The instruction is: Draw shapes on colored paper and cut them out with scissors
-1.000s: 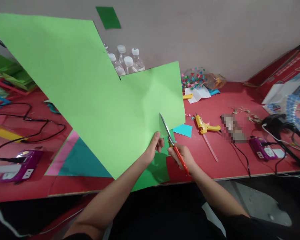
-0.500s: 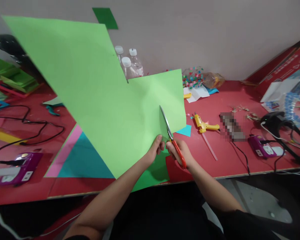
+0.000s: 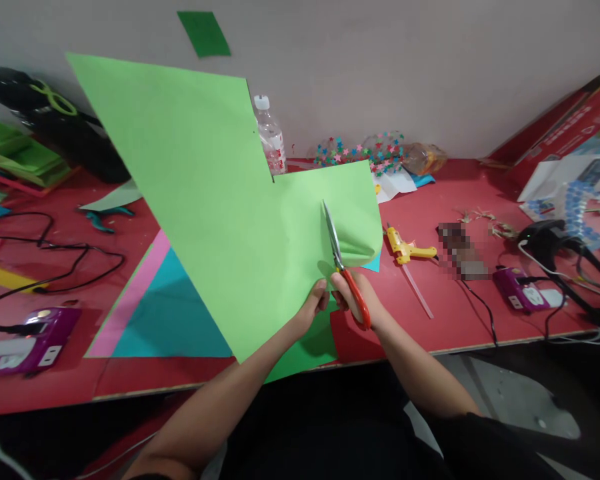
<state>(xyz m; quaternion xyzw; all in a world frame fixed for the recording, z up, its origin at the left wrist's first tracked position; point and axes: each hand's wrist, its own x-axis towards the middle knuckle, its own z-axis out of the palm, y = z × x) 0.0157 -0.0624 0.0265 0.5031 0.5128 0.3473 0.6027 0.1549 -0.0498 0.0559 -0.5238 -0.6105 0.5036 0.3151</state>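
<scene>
A large light green sheet [image 3: 220,200] with a notch in its upper edge is held above the table. My left hand [image 3: 314,303] pinches its lower edge between thumb and fingers. My right hand [image 3: 357,299] is closed round the red handles of the scissors [image 3: 355,297], just right of my left hand. The blade points up and away over the sheet, and the paper to its right bulges into a fold. Beneath the sheet lie a darker green sheet [image 3: 305,350] and a red piece [image 3: 355,337].
Teal paper [image 3: 175,313] with a pink strip lies at left, near a purple adapter [image 3: 37,340] and black cables. A yellow glue gun [image 3: 410,250] and a second purple adapter [image 3: 525,290] are at right. A bottle [image 3: 271,137] and star garlands [image 3: 387,150] stand along the wall.
The light green sheet has shifted right and its top has dropped lower. Its right part has curled into a fold beside the blade. The scissors stay in my right hand, slightly shifted.
</scene>
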